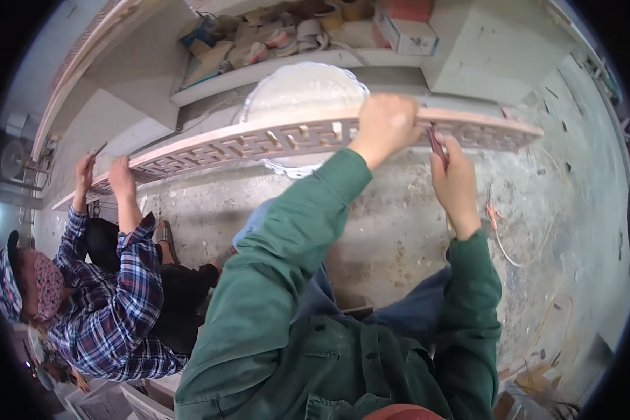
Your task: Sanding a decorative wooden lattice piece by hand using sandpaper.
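A long, pale reddish wooden fretwork panel (259, 140) runs across in front of me, standing on its edge, with cut-out geometric openings along its side. My left hand (387, 124) is closed over its upper edge, right of the middle. Close by, my right hand (456, 178) grips a slim dark red hand tool (437, 145), its upper end against the panel's openwork near the right end. The tool's working tip is too small to make out. Behind the panel, a round whitish top with a scalloped rim (308, 80) shows above and below it.
At the left, a co-worker (115, 308) in a plaid shirt holds the panel's far end and a thin tool. A shelf (280, 73) with cluttered items and a box (406, 33) stands behind. An orange-ended cable (495, 217) lies on the concrete floor at right.
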The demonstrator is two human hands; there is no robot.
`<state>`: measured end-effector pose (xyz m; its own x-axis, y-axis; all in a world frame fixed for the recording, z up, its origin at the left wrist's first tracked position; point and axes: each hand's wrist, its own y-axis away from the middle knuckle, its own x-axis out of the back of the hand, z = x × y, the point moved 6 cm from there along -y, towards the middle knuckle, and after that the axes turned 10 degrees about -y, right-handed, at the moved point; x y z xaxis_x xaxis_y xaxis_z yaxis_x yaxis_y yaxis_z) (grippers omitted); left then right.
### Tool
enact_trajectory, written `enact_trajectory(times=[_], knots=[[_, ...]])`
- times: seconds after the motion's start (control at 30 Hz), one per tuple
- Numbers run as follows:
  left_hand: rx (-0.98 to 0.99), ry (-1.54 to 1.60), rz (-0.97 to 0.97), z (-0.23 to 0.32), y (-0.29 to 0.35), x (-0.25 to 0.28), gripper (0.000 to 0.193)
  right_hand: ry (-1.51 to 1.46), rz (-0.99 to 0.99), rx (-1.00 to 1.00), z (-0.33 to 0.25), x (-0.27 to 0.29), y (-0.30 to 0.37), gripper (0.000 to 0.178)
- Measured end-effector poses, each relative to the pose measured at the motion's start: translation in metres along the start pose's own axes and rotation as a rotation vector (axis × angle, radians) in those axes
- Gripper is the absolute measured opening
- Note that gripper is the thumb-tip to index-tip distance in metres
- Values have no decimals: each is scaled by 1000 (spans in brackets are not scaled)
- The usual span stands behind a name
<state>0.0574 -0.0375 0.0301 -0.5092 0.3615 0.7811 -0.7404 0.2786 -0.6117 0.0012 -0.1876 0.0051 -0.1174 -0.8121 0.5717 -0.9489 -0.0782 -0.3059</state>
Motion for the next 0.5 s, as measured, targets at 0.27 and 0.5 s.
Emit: enact_trajectory(times=[0.27, 0.5], knots=[[58, -7, 9, 3, 1, -5, 25, -5, -129, -88, -4, 14, -2, 35], [43, 28, -11, -1, 2, -7, 24, 136, -129, 192, -28, 21, 8, 37]])
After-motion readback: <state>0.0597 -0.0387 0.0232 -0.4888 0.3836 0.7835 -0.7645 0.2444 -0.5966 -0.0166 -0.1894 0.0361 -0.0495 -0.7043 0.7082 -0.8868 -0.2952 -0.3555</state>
